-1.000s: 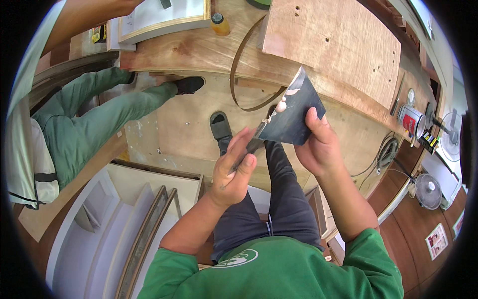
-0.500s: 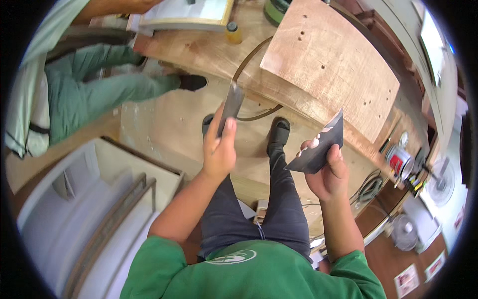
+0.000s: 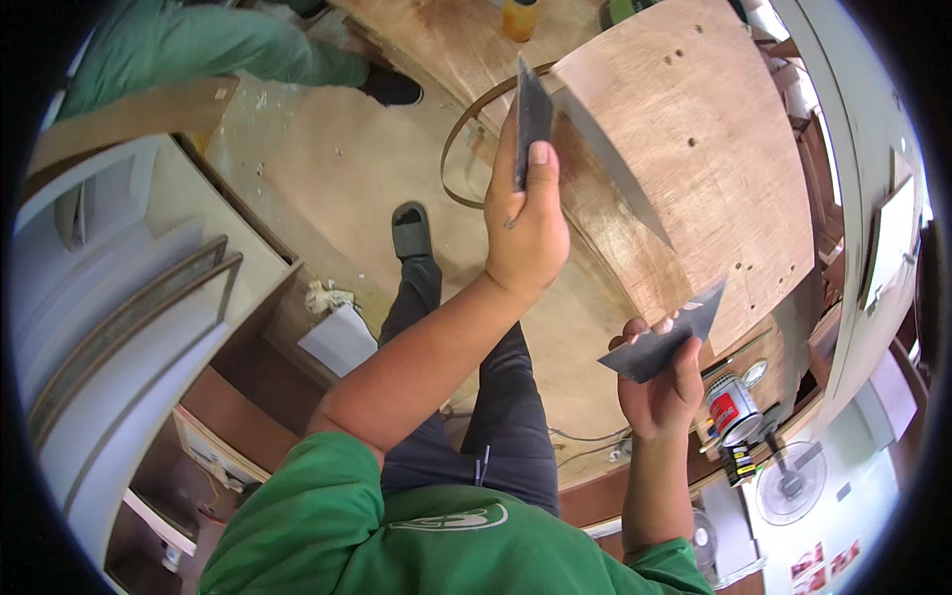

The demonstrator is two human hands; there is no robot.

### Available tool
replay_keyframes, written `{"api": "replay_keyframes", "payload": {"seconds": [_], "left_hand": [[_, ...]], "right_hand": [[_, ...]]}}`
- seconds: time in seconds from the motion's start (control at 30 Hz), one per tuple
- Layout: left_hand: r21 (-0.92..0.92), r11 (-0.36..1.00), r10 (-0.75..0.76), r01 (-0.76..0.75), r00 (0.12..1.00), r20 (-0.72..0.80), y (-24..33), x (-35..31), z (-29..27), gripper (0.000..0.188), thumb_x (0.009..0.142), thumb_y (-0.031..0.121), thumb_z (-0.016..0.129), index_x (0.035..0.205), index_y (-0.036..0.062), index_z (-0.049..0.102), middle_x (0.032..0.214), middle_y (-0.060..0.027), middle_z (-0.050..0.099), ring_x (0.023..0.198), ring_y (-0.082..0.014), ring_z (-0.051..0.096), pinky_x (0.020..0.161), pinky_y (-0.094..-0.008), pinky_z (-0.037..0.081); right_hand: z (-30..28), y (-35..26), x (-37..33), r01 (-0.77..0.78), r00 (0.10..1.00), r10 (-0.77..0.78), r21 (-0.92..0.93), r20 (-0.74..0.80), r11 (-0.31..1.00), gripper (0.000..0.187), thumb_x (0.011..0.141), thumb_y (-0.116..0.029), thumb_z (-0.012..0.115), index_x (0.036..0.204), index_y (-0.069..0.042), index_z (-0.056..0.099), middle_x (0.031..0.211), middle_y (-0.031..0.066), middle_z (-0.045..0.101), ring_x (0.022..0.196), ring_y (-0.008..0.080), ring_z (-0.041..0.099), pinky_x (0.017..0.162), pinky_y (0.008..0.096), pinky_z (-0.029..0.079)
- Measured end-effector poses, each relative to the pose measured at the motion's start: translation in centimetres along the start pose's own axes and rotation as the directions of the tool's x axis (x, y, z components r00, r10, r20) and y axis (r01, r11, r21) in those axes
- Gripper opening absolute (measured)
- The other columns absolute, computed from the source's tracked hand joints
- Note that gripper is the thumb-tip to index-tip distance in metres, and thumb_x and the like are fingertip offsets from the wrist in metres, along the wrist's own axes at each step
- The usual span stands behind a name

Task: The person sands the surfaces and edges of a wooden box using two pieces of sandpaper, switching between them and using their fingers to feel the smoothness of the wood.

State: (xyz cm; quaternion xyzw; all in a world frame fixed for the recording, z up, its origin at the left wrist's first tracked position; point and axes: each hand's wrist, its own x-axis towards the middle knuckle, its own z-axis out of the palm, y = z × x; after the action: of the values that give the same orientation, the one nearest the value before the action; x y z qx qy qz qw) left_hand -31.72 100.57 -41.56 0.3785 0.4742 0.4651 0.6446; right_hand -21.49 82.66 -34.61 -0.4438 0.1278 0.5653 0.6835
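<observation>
My left hand (image 3: 531, 233) grips a thin dark scraper blade (image 3: 534, 114), held upright with its edge toward the plywood. Lower and to the right, my right hand (image 3: 661, 402) holds a wider dark putty spreader (image 3: 654, 355) with the thumb pressed on its face. Small pale dabs of putty (image 3: 665, 322) sit along the spreader's upper edge. Both blades are apart from each other. Beyond them lies a curved plywood panel (image 3: 684, 139) with several small dark holes, raised on the wooden workbench (image 3: 625, 243); the spreader's tip overlaps its near corner in view.
A can with a red label (image 3: 732, 409) stands at the right, beside a small fan (image 3: 790, 483). A curved brown strip (image 3: 458, 139) hangs off the bench edge. At the left is a white cabinet (image 3: 223, 297) with a metal rail. Another person's leg (image 3: 218, 50) shows at the upper left.
My view has swung to the right and closer to the panel. One foot has stepped apart from the other. Both hands still hold their blades, the left now raised nearer the panel.
</observation>
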Motion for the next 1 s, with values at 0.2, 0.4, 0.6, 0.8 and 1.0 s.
{"api": "replay_keyframes", "payload": {"seconds": [0.2, 0.4, 0.6, 0.8, 1.0], "left_hand": [[0.054, 0.987, 0.148, -0.149, 0.989, 0.012, -1.0, 0.1, -0.3, 0.046, 0.107, 0.016, 0.042, 0.149, -0.0043, 0.039, 0.133, -0.0148, 0.058, 0.119, -0.0185, 0.056, 0.103, -0.0287, 0.041], [-0.242, 0.969, 0.035, -0.038, 0.999, -0.019, -0.6, -0.7, -0.8, 0.044, 0.106, 0.014, 0.048, 0.146, -0.0014, 0.044, 0.122, -0.0067, 0.062, 0.103, -0.0091, 0.055, 0.094, -0.0243, 0.044], [-0.352, 0.936, -0.018, 0.018, 1.000, 0.005, -1.3, -0.2, -1.7, 0.043, 0.106, 0.017, 0.051, 0.145, 0.0004, 0.046, 0.117, -0.0047, 0.064, 0.100, -0.0075, 0.056, 0.092, -0.0237, 0.045], [-0.245, 0.951, 0.193, -0.188, 0.981, -0.004, -2.6, 1.7, -1.6, 0.035, 0.105, 0.024, 0.055, 0.135, 0.0050, 0.057, 0.093, 0.0079, 0.056, 0.080, -0.0010, 0.043, 0.071, -0.0178, 0.038], [-0.012, 0.976, 0.217, -0.216, 0.975, 0.046, -3.4, 2.4, -1.9, 0.035, 0.105, 0.014, 0.051, 0.138, 0.0034, 0.056, 0.109, -0.0125, 0.071, 0.091, -0.0169, 0.067, 0.086, -0.0294, 0.052]], "right_hand": [[-0.5, -0.2, 0.6, 0.051, 0.980, -0.031, -0.097, 0.196, 0.994, 0.039, 0.100, -0.047, 0.057, 0.114, -0.013, 0.067, 0.099, 0.0005, 0.070, 0.091, 0.0226, 0.052, 0.075, 0.0361, 0.037], [0.1, -0.1, 0.4, 0.073, 0.961, -0.017, -0.193, 0.277, 0.978, 0.030, 0.103, -0.045, 0.052, 0.108, -0.019, 0.065, 0.090, 0.0029, 0.069, 0.089, 0.0223, 0.049, 0.075, 0.0374, 0.035], [0.6, 0.5, 0.1, 0.077, 0.972, -0.021, -0.229, 0.234, 0.970, 0.030, 0.101, -0.047, 0.055, 0.100, -0.019, 0.065, 0.087, 0.0019, 0.070, 0.088, 0.0227, 0.050, 0.076, 0.0389, 0.036], [0.6, 1.1, 0.3, 0.058, 0.959, 0.020, -0.265, 0.283, 0.963, 0.032, 0.101, -0.048, 0.055, 0.107, -0.019, 0.067, 0.092, 0.0009, 0.069, 0.090, 0.0226, 0.049, 0.076, 0.0385, 0.036], [0.8, 1.4, 0.6, 0.054, 0.952, 0.025, -0.250, 0.305, 0.967, 0.043, 0.099, -0.050, 0.056, 0.106, -0.011, 0.070, 0.093, 0.0005, 0.066, 0.091, 0.0227, 0.049, 0.075, 0.0379, 0.035]]}}
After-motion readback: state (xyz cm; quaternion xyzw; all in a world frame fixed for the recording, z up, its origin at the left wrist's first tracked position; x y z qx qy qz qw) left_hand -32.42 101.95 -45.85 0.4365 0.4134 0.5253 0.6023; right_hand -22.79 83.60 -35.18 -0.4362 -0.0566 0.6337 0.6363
